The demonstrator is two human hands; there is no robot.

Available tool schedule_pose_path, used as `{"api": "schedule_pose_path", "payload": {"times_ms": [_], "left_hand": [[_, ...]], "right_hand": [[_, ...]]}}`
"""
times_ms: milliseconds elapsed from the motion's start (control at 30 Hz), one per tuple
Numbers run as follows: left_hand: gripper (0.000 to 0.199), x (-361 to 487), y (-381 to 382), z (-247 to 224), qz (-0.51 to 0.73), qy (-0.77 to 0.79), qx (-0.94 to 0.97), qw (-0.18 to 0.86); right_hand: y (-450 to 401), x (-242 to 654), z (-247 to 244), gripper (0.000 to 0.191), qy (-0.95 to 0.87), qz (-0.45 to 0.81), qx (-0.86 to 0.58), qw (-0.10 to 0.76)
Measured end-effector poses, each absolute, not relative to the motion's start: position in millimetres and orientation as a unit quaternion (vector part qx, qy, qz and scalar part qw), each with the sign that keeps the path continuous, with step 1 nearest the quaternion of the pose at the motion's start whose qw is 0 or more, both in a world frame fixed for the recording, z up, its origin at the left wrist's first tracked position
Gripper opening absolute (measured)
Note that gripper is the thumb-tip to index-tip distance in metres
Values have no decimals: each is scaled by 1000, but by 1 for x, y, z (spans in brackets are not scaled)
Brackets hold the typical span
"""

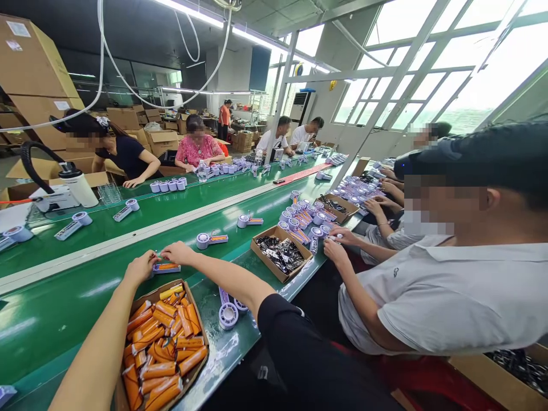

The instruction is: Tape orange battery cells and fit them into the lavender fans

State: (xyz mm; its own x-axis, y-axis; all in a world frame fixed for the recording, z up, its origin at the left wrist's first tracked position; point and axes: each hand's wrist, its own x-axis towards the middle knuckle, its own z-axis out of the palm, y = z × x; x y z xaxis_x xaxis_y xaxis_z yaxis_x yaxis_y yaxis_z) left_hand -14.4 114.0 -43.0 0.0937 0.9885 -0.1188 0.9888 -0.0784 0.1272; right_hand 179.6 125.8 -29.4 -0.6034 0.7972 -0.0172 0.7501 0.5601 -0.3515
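My left hand [140, 267] and my right hand [178, 253] meet over the green belt, beyond a carton of batteries. Between and below them lies a lilac handheld fan housing [161, 270], its handle holding an orange battery [168, 266]. The left fingers are closed at the housing's head end, which they mostly hide. Closed in a pinch just above it, my right fingers touch a small part too tiny to name. Orange-wrapped batteries [165, 337] with wires, one yellower, fill the open cardboard box [206, 348] under my forearms.
More fan housings [228, 315] sit by my right forearm and on the belt [85, 308]. Farther right stand a carton [280, 277] of black parts and a heap of fans [299, 217]. A co-worker [402, 285] sits close at my right; others work across the line.
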Motion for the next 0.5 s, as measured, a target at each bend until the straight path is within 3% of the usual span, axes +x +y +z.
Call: {"api": "schedule_pose_path", "payload": {"times_ms": [500], "left_hand": [[40,7,122,-54,6,677,731,87]], "right_hand": [[135,175,-40,22,-824,243,-507,65]]}}
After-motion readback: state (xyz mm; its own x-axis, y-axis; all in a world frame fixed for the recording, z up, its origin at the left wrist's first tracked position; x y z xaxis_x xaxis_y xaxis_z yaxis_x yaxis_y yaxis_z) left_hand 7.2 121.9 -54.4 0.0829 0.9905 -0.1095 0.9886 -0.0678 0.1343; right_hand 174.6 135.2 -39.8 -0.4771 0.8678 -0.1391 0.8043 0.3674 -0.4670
